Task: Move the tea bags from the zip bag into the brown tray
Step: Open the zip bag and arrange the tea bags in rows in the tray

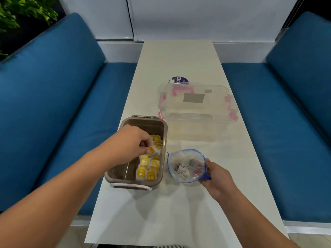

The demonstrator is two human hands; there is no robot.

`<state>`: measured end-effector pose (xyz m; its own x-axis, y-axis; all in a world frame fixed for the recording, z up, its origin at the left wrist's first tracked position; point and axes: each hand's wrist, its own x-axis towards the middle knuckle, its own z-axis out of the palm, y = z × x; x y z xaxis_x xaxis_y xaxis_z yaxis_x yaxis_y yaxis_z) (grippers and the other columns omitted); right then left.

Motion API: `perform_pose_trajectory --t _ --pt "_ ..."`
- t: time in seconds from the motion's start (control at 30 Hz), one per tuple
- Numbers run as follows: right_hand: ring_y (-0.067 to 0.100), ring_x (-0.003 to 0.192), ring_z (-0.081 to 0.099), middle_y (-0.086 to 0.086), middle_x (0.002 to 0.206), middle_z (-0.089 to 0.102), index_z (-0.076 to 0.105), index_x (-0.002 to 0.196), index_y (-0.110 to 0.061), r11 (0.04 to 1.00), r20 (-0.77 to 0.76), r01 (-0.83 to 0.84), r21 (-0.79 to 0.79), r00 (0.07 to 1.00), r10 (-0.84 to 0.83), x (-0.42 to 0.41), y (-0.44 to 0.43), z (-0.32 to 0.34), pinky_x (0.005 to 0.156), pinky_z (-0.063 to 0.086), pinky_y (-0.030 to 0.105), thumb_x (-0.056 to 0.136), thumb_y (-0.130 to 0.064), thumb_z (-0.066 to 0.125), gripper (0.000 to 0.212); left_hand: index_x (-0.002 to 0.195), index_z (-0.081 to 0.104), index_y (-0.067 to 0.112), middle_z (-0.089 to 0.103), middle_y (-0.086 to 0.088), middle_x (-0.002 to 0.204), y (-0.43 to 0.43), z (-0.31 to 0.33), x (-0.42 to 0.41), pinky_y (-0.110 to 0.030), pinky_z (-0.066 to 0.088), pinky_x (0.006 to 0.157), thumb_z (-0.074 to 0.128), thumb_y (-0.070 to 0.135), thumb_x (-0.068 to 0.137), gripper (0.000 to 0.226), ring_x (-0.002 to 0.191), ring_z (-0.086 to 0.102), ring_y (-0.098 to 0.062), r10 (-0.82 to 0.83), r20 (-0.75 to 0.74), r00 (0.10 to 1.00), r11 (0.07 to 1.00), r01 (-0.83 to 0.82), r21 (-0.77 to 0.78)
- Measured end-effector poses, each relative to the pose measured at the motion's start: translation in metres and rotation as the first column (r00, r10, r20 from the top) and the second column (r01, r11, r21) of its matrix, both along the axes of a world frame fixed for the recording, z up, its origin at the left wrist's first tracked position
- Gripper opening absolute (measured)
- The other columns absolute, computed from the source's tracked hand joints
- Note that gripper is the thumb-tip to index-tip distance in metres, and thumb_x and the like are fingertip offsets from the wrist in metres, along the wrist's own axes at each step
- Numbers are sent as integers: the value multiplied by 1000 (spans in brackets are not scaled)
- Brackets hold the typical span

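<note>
A brown tray [123,173] stands on the table's near left part, with several yellow-labelled tea bags [149,169] stacked along its right side. My left hand [133,143] reaches over the tray and pinches a tea bag [152,151] just above the stack. To the tray's right sits the clear zip bag [186,165] with a blue rim, its mouth open, with more tea bags inside. My right hand [217,178] grips the bag's near right edge.
A clear lidded plastic box [197,111] with pink latches stands behind the zip bag. A round purple-labelled tub [178,80] sits behind the box. The narrow white table [179,212] runs between two blue cushioned benches [53,104].
</note>
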<state>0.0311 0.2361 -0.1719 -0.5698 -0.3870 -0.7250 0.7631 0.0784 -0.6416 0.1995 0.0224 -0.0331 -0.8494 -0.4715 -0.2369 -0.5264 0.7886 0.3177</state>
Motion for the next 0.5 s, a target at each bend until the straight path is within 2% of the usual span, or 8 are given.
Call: perform_pose_trajectory --t 0.1,0.2,0.33,0.5 --pt "30 95 66 18 107 66 66 107 1 1000 -7 0 -1 1000 0 1 -2 0 82 57 45 105 -13 56 18 91 73 27 65 13 76 -5 -13 0 -14 40 60 72 26 89 2 71 59 -5 -84 173 981 996 83 11" --pt "28 96 67 16 109 70 65 112 -2 1000 29 24 -6 999 -23 4 -4 0 76 56 43 106 -17 55 19 88 71 28 63 12 76 -9 -32 0 -20 42 62 71 23 89 5 73 59 -9 -154 311 938 988 144 55" --pt "26 99 69 14 113 74 68 114 -5 999 87 37 -15 996 -35 5 -3 -1 72 55 41 107 -20 52 23 87 70 29 66 7 86 -15 -60 5 -20 42 61 69 16 86 13 77 62 -13 -215 413 885 977 195 90" --pt "29 107 69 16 121 72 67 122 -5 1000 109 11 -4 994 -10 5 -1 -2 71 56 42 107 -23 52 28 89 72 24 67 4 84 -21 -81 4 -20 40 54 66 10 83 16 73 63 -14 -227 529 818 974 190 124"
